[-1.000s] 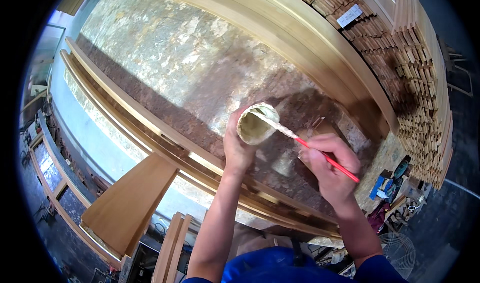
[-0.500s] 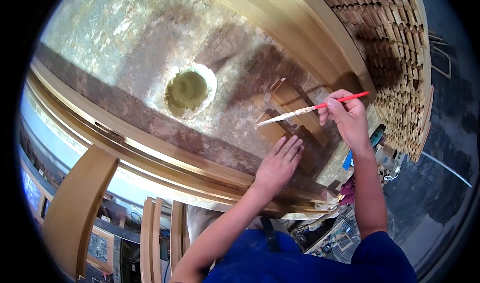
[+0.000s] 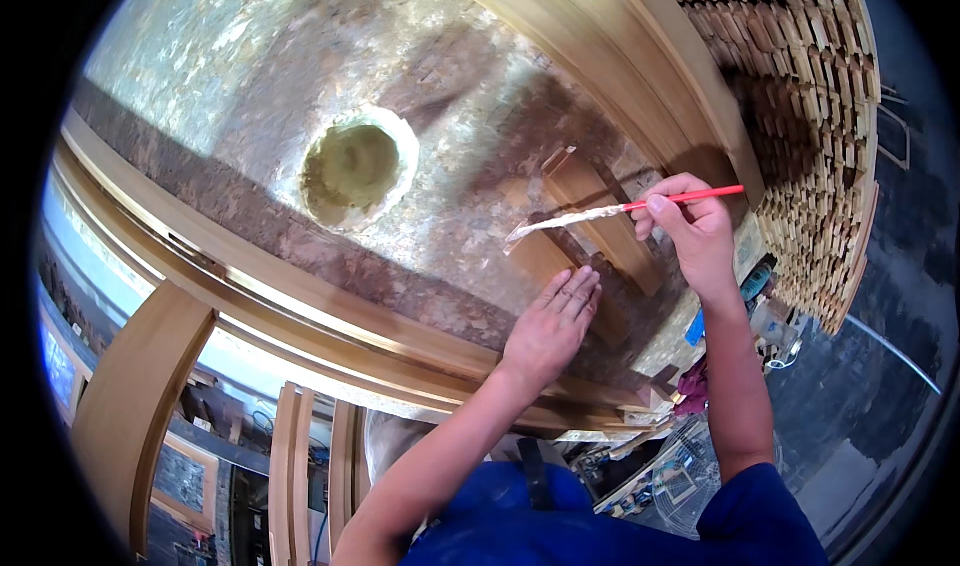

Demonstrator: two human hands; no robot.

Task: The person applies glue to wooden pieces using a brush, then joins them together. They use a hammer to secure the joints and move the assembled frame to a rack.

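A thin brush with a red handle is pinched in my right hand. Pale, glue-like paste coats its lower half, and its tip is over the end of a short wood piece. My left hand lies flat, fingers stretched out, over the near part of that piece and hides some of it. Just to the right is a second, longer wood block, partly behind the brush. A round tub with a crusted white rim holds a yellowish-tan paste, left of the pieces.
Long wooden boards run along the worktable's far right side. Long strips line its near edge. Beyond the boards stands a large stack of small wood slats. A blue-and-black tool and a dark red cloth sit at the right.
The view has shifted slightly, so the tub appears farther left. The brush tip stays near the short piece's end; both hands keep nearly the same pose.
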